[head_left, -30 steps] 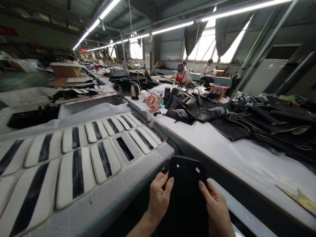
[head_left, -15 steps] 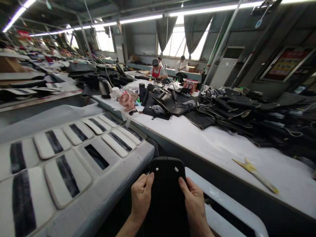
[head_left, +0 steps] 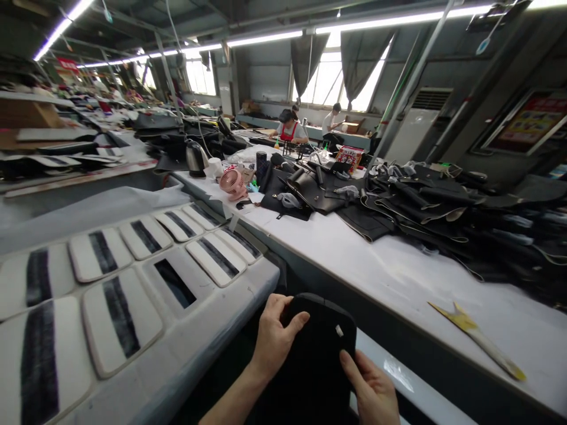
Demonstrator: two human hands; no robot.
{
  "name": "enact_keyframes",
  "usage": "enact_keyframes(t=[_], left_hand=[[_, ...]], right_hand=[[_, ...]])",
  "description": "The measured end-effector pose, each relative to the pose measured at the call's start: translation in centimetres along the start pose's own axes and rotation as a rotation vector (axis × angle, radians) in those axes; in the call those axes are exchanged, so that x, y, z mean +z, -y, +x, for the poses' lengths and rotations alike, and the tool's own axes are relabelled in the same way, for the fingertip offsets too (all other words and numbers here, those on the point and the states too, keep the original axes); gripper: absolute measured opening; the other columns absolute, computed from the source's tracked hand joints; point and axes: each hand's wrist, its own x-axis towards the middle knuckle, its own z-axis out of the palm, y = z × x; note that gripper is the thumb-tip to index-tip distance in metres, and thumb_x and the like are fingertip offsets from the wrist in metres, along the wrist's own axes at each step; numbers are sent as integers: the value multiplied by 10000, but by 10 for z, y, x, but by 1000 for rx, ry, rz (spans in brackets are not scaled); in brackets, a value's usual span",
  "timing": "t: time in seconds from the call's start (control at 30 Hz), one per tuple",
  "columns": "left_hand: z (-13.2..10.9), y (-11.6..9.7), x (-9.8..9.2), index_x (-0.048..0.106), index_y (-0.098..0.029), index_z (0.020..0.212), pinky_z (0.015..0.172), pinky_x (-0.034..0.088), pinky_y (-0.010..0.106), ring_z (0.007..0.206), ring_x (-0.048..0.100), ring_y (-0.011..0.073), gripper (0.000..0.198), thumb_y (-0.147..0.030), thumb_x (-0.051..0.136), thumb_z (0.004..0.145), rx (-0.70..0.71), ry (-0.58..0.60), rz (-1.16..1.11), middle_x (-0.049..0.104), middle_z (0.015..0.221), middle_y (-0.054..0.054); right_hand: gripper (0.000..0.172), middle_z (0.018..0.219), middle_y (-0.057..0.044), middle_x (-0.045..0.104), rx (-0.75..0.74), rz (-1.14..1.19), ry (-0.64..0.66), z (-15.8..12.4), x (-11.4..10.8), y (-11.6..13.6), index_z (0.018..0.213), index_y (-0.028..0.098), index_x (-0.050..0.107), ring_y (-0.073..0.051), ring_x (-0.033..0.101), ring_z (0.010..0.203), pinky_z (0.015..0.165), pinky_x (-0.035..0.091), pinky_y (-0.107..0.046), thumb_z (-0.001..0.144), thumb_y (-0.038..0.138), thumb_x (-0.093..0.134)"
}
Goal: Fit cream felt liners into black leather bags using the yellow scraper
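Observation:
I hold a flat black panel [head_left: 316,354] with rounded top corners and a small white mark in front of me, low in the view. My left hand [head_left: 274,339] is curled over its upper left corner, thumb across the front. My right hand [head_left: 370,386] grips its right edge lower down, thumb on the face. The panel hangs over the gap between two white tables.
White pads with black stripes [head_left: 119,316] lie in rows on the left table [head_left: 212,330]. The right table [head_left: 398,271] carries heaps of black leather pieces [head_left: 425,206], a pink fan [head_left: 231,182], a kettle [head_left: 194,158] and a yellow-handled tool [head_left: 478,339]. People work at a far bench [head_left: 290,131].
My left hand has slid up over the panel's top left corner and the panel has tilted to the right. The view has shifted slightly.

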Motion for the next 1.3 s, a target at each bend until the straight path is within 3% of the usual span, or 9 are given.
enact_keyframes(t=[0.1,0.43,0.67,0.93,1.07,1.13,1.17,1.23,1.3], left_hand=[[-1,-3,8,603,-184,875,713,435,289,776,559,180,271,-452,634,854,-56,-6,-23,600,844,22],[-5,-10,8,554,-184,758,664,399,248,677,526,139,274,-415,574,904,-88,-17,-123,586,706,-10],[-8,0,7,536,-172,737,574,382,197,575,432,87,329,-464,632,855,-297,67,-426,511,644,-34],[-23,0,-6,525,-173,736,571,422,210,548,478,90,360,-490,681,803,-421,-28,-594,542,635,-33],[-18,-4,-35,565,-187,792,600,457,239,585,540,125,298,-471,646,833,-300,26,-374,589,673,-16],[-6,-20,-55,629,-216,978,747,505,299,790,627,185,269,-413,690,806,-114,71,-177,670,904,36],[1,-31,-65,631,-247,1105,865,498,345,957,629,224,380,-379,736,764,13,106,-67,663,1089,65],[18,-60,-79,597,-304,1262,1037,417,439,1204,541,299,673,-345,836,635,240,302,98,577,1319,91],[33,-88,-85,669,-335,1181,1039,430,448,1185,572,309,587,-355,838,619,352,696,146,640,1243,80]], right_hand=[[444,996,-76,741,-20,-48,-18,0,-3,2,1026,202,753,-300,659,1002,898,527,-369,682,480,793],[424,852,-46,738,42,-84,-76,-11,2,10,929,208,750,-241,673,781,716,537,-292,667,541,768],[396,661,14,568,-120,-240,-145,-1,5,10,796,199,626,-162,531,660,558,435,-225,799,595,623],[410,606,40,415,-294,-292,-184,17,22,-8,664,195,523,-124,381,582,532,346,-241,838,560,588],[381,605,33,438,-379,-388,-148,6,34,0,676,197,534,-128,397,578,541,337,-247,873,522,564],[347,613,23,472,-418,-412,-94,-8,45,8,704,201,557,-132,429,583,550,342,-244,903,485,535],[334,619,18,491,-447,-413,-58,-16,52,12,717,204,571,-134,445,586,554,346,-244,915,468,518],[328,615,10,511,-523,-422,11,-32,64,17,716,212,588,-136,461,572,553,346,-248,925,447,495],[337,592,9,499,-582,-456,66,-43,73,18,682,216,584,-134,456,539,540,330,-259,920,436,492]])
